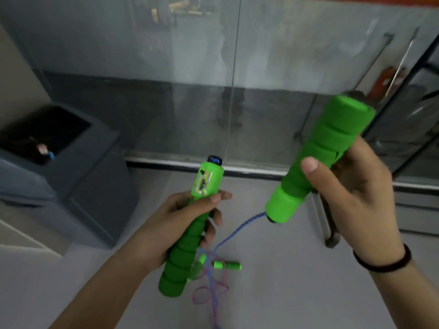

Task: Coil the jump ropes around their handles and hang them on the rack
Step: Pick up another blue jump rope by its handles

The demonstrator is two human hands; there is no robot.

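Your left hand [190,217] curls round a green ribbed foam handle [175,269] with a counter window at its top, at centre frame. Your right hand [351,198] grips the plain matching handle [327,148], tilted toward the upper right. A blue rope [240,231] drops from its lower end to the floor [308,293] — tangling there with a pink rope [202,295] beside small green handles [226,265]. A dark bin [83,186] stands at left, glass panels [261,79] close ahead.
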